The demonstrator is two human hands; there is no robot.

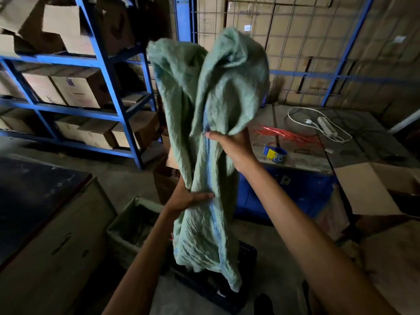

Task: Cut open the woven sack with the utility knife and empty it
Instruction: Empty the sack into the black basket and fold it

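Note:
A limp green woven sack (211, 92) hangs in the air in front of me, crumpled and folded over at its top. My right hand (234, 146) grips it at mid-height from the right side. Lower down, my left hand (188, 197) clutches it from the left. The sack's bottom end (204, 253) dangles over a dark plastic crate (247, 253) on the floor. No utility knife is visible in either hand or nearby.
Blue metal shelving (109, 73) with cardboard boxes stands at left. A table (306, 160) at right holds a tape roll (275, 153), red strings (288, 134) and a white power strip (327, 129). An open lined box (134, 226) and a cabinet (45, 223) sit lower left.

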